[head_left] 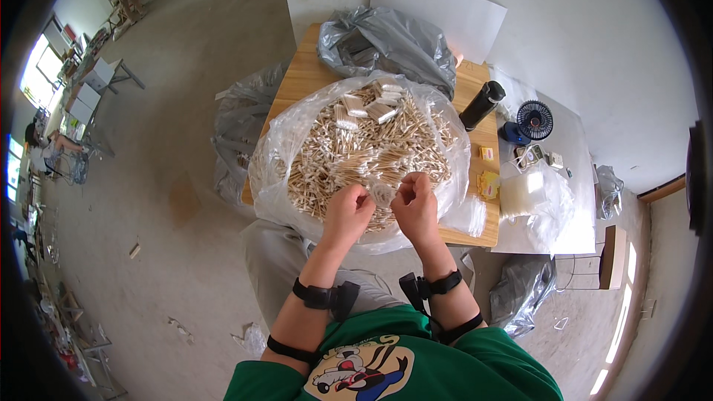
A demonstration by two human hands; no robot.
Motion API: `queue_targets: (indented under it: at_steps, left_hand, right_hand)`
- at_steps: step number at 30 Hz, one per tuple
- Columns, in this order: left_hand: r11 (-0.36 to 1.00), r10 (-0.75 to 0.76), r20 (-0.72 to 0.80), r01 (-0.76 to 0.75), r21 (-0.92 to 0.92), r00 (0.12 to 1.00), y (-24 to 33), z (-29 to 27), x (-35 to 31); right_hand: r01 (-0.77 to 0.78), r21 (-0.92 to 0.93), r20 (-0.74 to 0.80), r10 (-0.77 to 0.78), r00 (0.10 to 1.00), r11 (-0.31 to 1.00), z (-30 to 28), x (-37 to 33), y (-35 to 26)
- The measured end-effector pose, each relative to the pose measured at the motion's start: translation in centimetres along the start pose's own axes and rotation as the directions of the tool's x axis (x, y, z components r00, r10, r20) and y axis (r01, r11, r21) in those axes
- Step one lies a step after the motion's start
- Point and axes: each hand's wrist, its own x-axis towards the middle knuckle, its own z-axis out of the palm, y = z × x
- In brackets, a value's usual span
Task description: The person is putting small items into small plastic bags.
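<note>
A large clear plastic bag [276, 156] lies open on a wooden table [301, 78], heaped with several wooden-stick cotton swabs [371, 145]. My left hand [347, 212] and my right hand [416, 204] hover close together over the near edge of the heap. Between them they pinch a small clear plastic sleeve [382, 194]. Both hands have fingers curled on it. A few small bundled packs of swabs [370, 108] rest at the far side of the heap.
A grey plastic bag [386, 41] sits at the table's far end. A black bottle [481, 105], a small blue fan [529, 122], yellow packets [488, 184] and clear sleeves [523, 193] lie right. More bags lie on the floor. People work far left.
</note>
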Motion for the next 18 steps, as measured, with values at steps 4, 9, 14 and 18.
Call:
queue_targets:
  at_steps: [4,9,14,18]
  left_hand:
    - [0.987,0.142,0.01,-0.143,0.071,0.99,0.9,0.1,0.2]
    - [0.972,0.229,0.096,-0.233,0.039,0.969,0.8,-0.2,-0.2]
    - [0.958,0.288,-0.075,-0.288,0.017,0.955,0.9,0.0,0.0]
    - [0.985,0.17,-0.218,-0.173,0.003,0.961,-0.6,-0.4,1.1]
  right_hand:
    - [0.159,0.09,0.059,-0.164,0.985,0.983,0.6,-0.2,-1.2]
    - [0.169,-0.003,0.112,-0.167,0.979,0.986,0.1,-0.2,0.2]
    - [-0.138,0.232,0.062,0.127,0.99,0.963,0.1,-0.2,-0.1]
    - [-0.312,0.727,0.195,0.252,0.948,0.611,-0.3,0.6,0.8]
